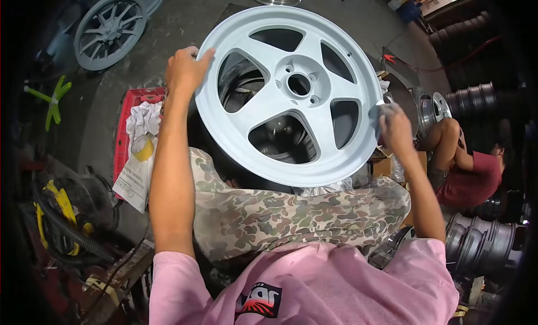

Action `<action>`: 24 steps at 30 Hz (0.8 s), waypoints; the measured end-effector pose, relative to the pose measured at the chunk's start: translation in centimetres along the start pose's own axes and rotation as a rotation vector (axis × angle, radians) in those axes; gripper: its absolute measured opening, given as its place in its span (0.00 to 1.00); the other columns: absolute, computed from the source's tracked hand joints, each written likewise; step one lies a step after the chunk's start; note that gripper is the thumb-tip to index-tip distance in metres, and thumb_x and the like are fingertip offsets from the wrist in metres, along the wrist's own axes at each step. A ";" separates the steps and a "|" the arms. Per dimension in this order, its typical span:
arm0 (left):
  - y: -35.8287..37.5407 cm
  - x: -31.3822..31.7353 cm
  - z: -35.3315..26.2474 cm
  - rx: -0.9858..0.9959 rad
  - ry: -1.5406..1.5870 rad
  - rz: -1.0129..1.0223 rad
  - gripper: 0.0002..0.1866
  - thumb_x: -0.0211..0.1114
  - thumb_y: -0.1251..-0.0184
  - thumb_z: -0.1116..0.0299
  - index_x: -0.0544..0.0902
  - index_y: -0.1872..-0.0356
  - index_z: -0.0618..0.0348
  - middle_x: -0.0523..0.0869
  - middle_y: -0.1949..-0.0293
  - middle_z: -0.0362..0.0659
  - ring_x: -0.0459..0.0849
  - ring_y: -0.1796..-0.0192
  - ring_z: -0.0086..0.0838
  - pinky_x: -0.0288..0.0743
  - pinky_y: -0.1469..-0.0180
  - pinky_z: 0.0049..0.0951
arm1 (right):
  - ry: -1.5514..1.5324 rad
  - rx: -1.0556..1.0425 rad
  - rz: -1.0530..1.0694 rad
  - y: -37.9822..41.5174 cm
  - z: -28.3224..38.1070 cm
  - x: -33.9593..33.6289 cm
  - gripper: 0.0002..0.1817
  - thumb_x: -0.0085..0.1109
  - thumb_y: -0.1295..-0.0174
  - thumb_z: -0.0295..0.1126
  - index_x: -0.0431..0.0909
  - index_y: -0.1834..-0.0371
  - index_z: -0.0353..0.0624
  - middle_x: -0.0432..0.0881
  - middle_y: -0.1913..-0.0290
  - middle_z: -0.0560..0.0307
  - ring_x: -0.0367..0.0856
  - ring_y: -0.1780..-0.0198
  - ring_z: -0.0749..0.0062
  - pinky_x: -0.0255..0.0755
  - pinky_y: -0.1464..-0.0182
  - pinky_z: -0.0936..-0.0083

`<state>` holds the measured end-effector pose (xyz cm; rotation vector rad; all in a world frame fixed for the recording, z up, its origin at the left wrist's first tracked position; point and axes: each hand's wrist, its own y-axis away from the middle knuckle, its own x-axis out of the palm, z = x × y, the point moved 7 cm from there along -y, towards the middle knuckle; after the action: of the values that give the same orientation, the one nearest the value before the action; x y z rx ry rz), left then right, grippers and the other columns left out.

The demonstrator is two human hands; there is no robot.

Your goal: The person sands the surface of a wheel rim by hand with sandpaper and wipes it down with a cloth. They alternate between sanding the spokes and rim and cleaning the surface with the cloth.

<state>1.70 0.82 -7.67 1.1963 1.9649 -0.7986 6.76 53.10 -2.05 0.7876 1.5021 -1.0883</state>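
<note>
A pale grey five-spoke wheel rim (291, 92) stands tilted on the person's camouflage-trousered lap (291, 218), face toward the camera. The left hand (185, 70) curls closed over its edge at ten o'clock. The right hand (394, 129) pinches a small grey pad (383, 109) against the rim at three o'clock. A red crate (128, 129) sits at nine o'clock.

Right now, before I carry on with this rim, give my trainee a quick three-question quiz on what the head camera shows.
1. True or false: the left hand grips the edge of the pale five-spoke wheel.
2. What does the right hand press on the wheel? A) wrench B) small grey pad C) spray can
3. What colour is the crate beside the person's knee?

Key: 1 true; 2 B; 3 red.
</note>
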 end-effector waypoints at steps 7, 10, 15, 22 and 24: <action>-0.7 1.5 1.5 -0.081 0.265 0.017 0.30 0.68 0.32 0.37 0.93 0.62 0.59 0.92 0.67 0.54 0.91 0.59 0.51 0.81 0.52 0.43 | 0.225 -0.191 -0.170 -8.2 -1.6 4.6 0.16 0.56 0.38 0.23 0.83 0.47 0.34 0.78 0.42 0.46 0.78 0.40 0.47 0.74 0.35 0.57; -0.8 0.9 1.8 -0.080 0.248 -0.012 0.30 0.69 0.33 0.37 0.93 0.60 0.58 0.93 0.66 0.53 0.92 0.58 0.50 0.81 0.51 0.43 | 0.296 -0.308 -0.155 -15.4 -0.8 6.3 0.14 0.56 0.37 0.25 0.85 0.51 0.35 0.78 0.40 0.48 0.76 0.38 0.52 0.74 0.34 0.60; -0.2 0.2 1.0 -0.068 0.176 0.022 0.29 0.72 0.35 0.39 0.93 0.55 0.58 0.93 0.65 0.53 0.92 0.56 0.50 0.82 0.51 0.45 | 0.509 -0.572 0.036 -13.8 -0.9 6.9 0.14 0.57 0.38 0.27 0.86 0.52 0.36 0.77 0.41 0.51 0.74 0.36 0.57 0.74 0.34 0.64; -0.4 0.5 -0.7 0.018 0.207 -0.081 0.26 0.73 0.31 0.44 0.92 0.62 0.62 0.82 0.80 0.44 0.77 0.74 0.28 0.72 0.66 0.34 | 0.152 -0.102 -0.241 -13.8 -0.5 5.8 0.07 0.63 0.38 0.26 0.86 0.60 0.37 0.81 0.51 0.44 0.82 0.46 0.45 0.80 0.44 0.53; -0.4 0.5 -0.7 0.051 0.230 -0.118 0.25 0.67 0.25 0.47 0.90 0.64 0.64 0.80 0.80 0.46 0.74 0.75 0.29 0.71 0.66 0.36 | 0.072 0.006 -0.359 -19.1 1.3 6.7 0.08 0.64 0.38 0.28 0.86 0.61 0.35 0.83 0.55 0.41 0.84 0.48 0.41 0.79 0.45 0.50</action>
<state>1.04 1.46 -7.60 1.2584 2.2307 -0.8047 -11.42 44.52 -4.36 0.5771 1.7454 -1.3394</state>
